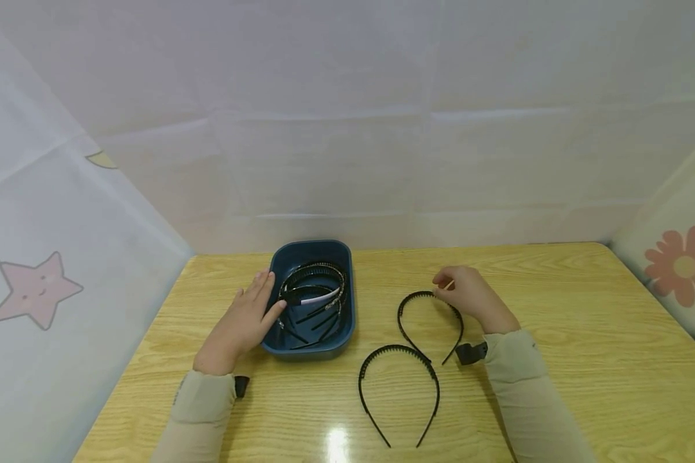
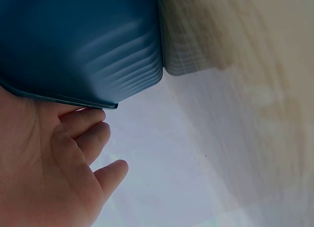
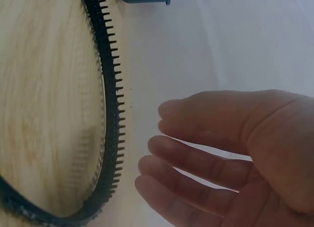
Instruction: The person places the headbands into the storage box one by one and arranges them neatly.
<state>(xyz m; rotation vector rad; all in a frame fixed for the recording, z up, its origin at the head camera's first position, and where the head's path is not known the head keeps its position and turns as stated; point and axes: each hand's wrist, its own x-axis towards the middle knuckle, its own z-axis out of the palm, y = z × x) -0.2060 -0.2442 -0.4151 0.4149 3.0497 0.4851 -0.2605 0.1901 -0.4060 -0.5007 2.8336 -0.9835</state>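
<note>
On the left, a dark blue plastic box (image 1: 352,321) holds several headbands (image 1: 315,271), some with patterned bands and one with a whitish stretch. My left hand (image 1: 240,328) rests over the box's left rim, its fingers fairly straight and the thumb over the inside. The left wrist view shows the palm against the rim (image 2: 59,98). To the right of the box, a black toothed headband (image 1: 400,321) lies on the table. My right hand (image 1: 469,294) is over its curved end, fingers loosely bent and holding nothing; the right wrist view shows a gap between fingertips and the headband (image 3: 112,119).
A second black toothed headband (image 1: 396,348) lies nearer the front, its curve close to the first one's ends. The wooden table (image 1: 591,360) ends at a white cloth backdrop (image 1: 347,161). Cloth sides with a star (image 1: 37,289) and a flower (image 1: 685,265) flank it.
</note>
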